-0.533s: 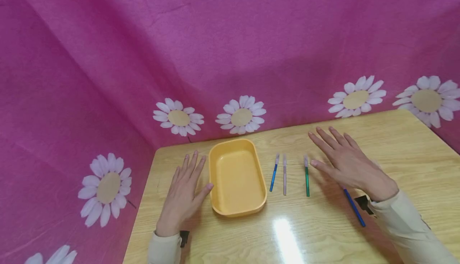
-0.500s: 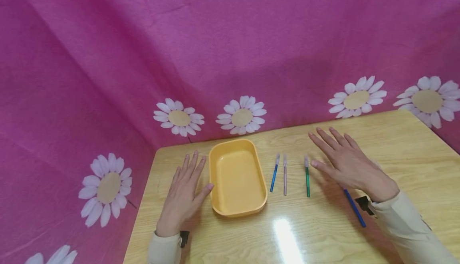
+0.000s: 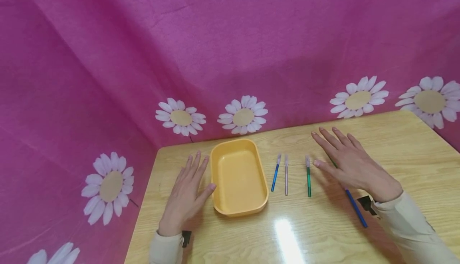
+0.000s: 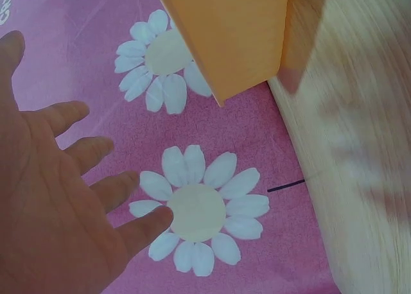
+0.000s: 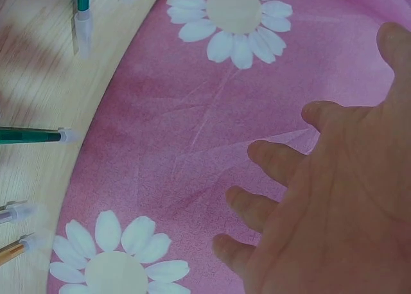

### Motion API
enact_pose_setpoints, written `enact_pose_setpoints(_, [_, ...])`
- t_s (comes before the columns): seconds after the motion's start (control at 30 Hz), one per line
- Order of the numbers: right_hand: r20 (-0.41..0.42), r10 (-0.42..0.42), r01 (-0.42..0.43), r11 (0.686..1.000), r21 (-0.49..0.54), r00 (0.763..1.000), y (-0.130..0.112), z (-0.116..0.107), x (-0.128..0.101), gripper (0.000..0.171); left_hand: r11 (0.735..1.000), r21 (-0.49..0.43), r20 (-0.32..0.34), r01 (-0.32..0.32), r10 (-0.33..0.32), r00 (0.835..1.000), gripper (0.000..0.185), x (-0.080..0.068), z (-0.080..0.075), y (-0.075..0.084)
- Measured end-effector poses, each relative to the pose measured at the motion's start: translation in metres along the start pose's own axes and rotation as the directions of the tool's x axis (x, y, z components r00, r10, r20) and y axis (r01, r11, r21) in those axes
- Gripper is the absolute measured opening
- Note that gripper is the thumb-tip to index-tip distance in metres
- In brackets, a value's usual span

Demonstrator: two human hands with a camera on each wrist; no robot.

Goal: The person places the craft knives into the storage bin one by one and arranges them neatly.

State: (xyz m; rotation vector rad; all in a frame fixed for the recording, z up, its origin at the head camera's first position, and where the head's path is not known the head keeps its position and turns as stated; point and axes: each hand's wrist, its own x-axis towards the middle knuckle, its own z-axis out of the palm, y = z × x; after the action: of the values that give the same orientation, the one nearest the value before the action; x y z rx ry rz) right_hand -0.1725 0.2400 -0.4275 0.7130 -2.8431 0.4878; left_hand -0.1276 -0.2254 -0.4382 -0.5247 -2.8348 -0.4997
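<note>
Your left hand lies just left of the one yellow tray, fingers straight and spread, thumb tip touching or almost touching the tray's left wall; its grip holds nothing. Your right hand hovers to the right of the tray, past the pens, also with fingers straight and fanned out, its grip holding nothing. In the head view you can count four pens in plain sight on the wooden tabletop, all to the right of the tray: a light blue pen nearest the tray, a clear pinkish pen just beside it, a green pen a little farther right, and a dark blue pen farthest from the tray, slanting out from under your right palm. A dark green sliver shows beside your right thumb, likely a fifth pen, but you cannot tell from the head view; your right wrist view does show two green pens lying apart near the tabletop's far edge. The green pen lies just left of your right thumb, near but not touching. The tray holds nothing. Behind the tray hangs a pink cloth printed with white daisies; six whole daisies show in the head view, plus part of one at the lower left.
</note>
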Motion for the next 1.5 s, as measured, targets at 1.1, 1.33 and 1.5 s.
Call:
enact_pose_setpoints(1.1, [0.099,0.082,-0.082,0.997,-0.007,0.992,0.014,-0.009,0.001,0.081,0.998,-0.058,0.022,0.009,-0.008,1.0,0.086,0.001,0.003,0.007])
enact_pose_setpoints(1.33, [0.078,0.054,-0.052,0.998,-0.021,0.995,0.02,-0.011,0.001,0.081,0.994,-0.097,0.058,0.057,-0.052,0.997,0.085,0.002,0.006,0.013])
enact_pose_setpoints(1.5, [0.061,0.031,-0.031,1.0,-0.003,0.998,0.027,-0.01,0.001,0.079,0.989,-0.094,0.1,0.11,-0.101,0.99,0.085,-0.002,0.01,0.015])
